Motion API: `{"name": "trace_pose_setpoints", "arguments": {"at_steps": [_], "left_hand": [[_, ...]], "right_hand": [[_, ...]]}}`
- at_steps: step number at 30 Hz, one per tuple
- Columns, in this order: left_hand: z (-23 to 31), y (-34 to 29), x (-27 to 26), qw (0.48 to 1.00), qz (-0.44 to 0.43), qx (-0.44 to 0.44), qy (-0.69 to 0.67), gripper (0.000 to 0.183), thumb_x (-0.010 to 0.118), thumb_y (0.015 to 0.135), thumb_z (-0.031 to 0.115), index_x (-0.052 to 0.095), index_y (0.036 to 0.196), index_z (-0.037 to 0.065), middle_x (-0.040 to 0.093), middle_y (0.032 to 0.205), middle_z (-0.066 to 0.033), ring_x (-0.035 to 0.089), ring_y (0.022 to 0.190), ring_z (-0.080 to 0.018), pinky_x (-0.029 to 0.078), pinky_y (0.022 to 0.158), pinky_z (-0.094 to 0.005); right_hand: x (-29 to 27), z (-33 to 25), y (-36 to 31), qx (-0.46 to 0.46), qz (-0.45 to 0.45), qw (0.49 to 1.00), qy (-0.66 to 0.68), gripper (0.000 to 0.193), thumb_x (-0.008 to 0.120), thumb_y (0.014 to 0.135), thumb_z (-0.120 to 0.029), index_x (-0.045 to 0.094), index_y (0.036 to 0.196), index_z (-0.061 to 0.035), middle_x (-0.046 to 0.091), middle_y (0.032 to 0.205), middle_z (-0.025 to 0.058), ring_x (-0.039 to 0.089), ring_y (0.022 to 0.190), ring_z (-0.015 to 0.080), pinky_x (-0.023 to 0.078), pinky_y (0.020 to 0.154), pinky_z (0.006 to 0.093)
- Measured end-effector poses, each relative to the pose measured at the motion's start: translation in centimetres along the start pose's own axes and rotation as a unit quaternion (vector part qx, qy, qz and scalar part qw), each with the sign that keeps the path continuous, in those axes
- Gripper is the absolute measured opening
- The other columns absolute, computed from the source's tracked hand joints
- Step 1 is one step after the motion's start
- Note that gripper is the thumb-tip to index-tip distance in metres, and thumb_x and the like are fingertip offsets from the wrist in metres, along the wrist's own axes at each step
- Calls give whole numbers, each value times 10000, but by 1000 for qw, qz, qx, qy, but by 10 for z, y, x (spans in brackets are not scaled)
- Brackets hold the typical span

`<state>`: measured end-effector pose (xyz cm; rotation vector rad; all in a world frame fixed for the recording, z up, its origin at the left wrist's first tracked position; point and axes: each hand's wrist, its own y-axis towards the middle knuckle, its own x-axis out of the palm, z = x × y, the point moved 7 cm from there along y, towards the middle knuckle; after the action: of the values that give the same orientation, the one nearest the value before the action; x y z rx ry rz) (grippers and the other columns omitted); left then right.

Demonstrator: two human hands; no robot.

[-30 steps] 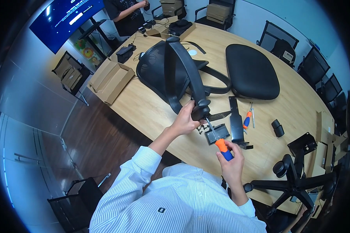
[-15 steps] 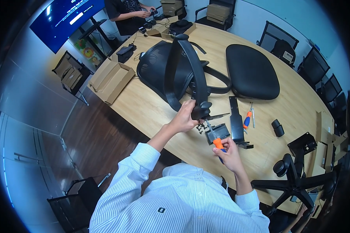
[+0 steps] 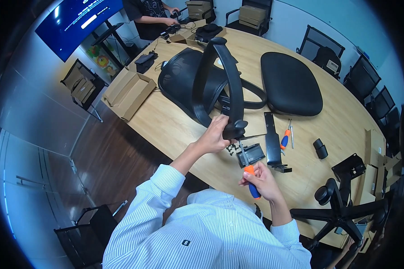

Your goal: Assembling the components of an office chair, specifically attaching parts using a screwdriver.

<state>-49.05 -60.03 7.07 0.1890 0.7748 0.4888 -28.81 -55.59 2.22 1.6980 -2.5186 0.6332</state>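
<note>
My left hand [image 3: 214, 136] is closed around the lower end of a black looped chair armrest [image 3: 236, 89], which stands upright over the table. In my right hand [image 3: 264, 180] is an orange and blue screwdriver [image 3: 249, 171], pinched at its handle. Its shaft points up to the armrest's underside; the tip's exact contact is hidden. Behind the armrest lies the black mesh chair backrest [image 3: 177, 83]. Several small black screws [image 3: 231, 149] and a black box-shaped part [image 3: 252, 155] lie beneath my hands. A long black metal bracket [image 3: 272, 140] rests just to the right.
A black seat cushion [image 3: 292, 84] lies at the far right, above a second screwdriver [image 3: 285, 139] and a black cylindrical part [image 3: 320, 148]. The wheeled chair base [image 3: 339, 208] stands near right. An opened cardboard box [image 3: 130, 96] sits at the left edge. Another person [image 3: 150, 20] works at the far end.
The armrest has tilted slightly to the right in my left hand. My right hand has shifted a little on the screwdriver, whose handle now shows more blue. The other person's hands have moved.
</note>
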Motion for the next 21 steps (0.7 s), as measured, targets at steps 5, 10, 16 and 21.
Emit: {"name": "trace_pose_setpoints", "arguments": {"at_steps": [5, 10, 16, 21], "left_hand": [[3, 2, 4, 1000, 14, 7, -18, 530, 805, 646, 77, 555, 1112, 38, 544, 1055, -136, 488, 1061, -348, 389, 940, -413], [-11, -3, 11, 1000, -16, -13, -2, 577, 789, 642, 125, 511, 1121, -34, 510, 1133, -214, 466, 1090, -400, 366, 966, -438], [-9, -4, 10, 1000, -7, -7, 10, 547, 819, 658, 109, 551, 1129, 38, 546, 1069, -140, 487, 1069, -348, 387, 947, -416], [-8, -4, 13, 1000, 1, -8, -1, 524, 818, 659, 110, 559, 1108, 39, 542, 1056, -142, 489, 1056, -342, 391, 934, -406]], "right_hand": [[-5, 6, 2, 58, 16, 997, -39, 218, 541, 991, -238, 458, 995, -37, 634, 790, 99, 615, 625, 139, 534, 619, 269], [-3, 4, 0, 72, 8, 997, 35, 204, 565, 979, -215, 496, 999, -24, 640, 815, 78, 599, 623, 104, 504, 594, 236], [-11, 2, 2, 26, 11, 999, -15, 148, 608, 944, -116, 506, 990, -20, 643, 794, 85, 601, 624, 107, 505, 597, 246], [-9, 0, 3, 38, 76, 996, -16, 186, 625, 919, -79, 504, 1043, -12, 633, 782, 90, 582, 585, 118, 508, 579, 259]]}}
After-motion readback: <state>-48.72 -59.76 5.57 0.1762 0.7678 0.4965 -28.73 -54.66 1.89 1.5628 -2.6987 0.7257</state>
